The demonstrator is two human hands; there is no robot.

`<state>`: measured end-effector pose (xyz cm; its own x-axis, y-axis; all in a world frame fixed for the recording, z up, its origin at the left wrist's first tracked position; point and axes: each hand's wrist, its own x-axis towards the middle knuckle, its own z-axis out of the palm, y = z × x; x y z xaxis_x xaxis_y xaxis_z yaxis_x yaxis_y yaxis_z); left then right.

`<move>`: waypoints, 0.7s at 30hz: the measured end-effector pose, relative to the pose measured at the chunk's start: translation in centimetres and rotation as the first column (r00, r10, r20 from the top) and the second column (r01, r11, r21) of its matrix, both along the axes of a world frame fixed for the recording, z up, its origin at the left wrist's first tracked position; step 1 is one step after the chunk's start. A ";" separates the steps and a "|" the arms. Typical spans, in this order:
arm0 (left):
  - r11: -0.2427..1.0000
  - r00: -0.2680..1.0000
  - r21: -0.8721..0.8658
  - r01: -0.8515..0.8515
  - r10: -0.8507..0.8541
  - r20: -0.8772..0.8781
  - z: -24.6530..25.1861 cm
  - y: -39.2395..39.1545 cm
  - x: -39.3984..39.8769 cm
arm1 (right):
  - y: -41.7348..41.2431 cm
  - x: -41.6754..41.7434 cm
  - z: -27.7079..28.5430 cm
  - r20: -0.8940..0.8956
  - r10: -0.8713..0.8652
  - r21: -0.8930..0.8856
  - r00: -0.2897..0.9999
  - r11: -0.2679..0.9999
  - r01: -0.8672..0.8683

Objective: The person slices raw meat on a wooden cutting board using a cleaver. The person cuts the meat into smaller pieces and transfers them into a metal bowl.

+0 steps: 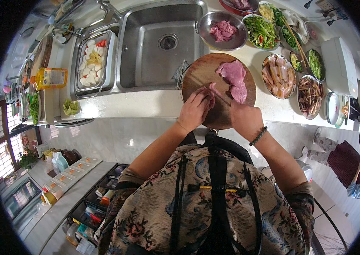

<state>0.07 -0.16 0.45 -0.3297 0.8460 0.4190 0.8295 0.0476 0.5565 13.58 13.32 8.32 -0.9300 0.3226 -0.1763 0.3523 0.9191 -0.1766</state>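
Observation:
A round wooden cutting board [199,67] lies at the counter's front edge, right of the sink. My left hand [197,106] presses a piece of raw meat [211,102] on the board's left side, its fingers curled. My right hand [247,119] is closed at the board's lower right, around what looks like the handle of a knife; the knife's blade [221,97] is thin and dim, reaching from that hand towards my left hand. A small cut strip of meat [212,86] lies just beyond the blade. Larger raw meat slices [233,76] rest on the board's right side.
The steel sink [149,63] is at the left, beside a tray of cut vegetables [91,63]. A steel bowl of meat [223,31], a bowl of sliced green peppers [261,32] and a plate of sliced cooked meat [278,76] stand beyond and right. Another person [348,162] stands at the far right.

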 end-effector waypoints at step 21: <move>0.915 0.972 -0.335 -0.223 0.181 -0.153 1.5 1.8 -1.1 | 0.1 0.8 -1.5 -0.011 -0.145 -0.214 0.989 0.967 0.139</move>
<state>-1.01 1.66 1.93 -0.4762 0.8653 0.1566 0.8392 0.3940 0.3749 14.42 13.39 6.82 -0.8825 0.4097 -0.2311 0.4693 0.8002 -0.3734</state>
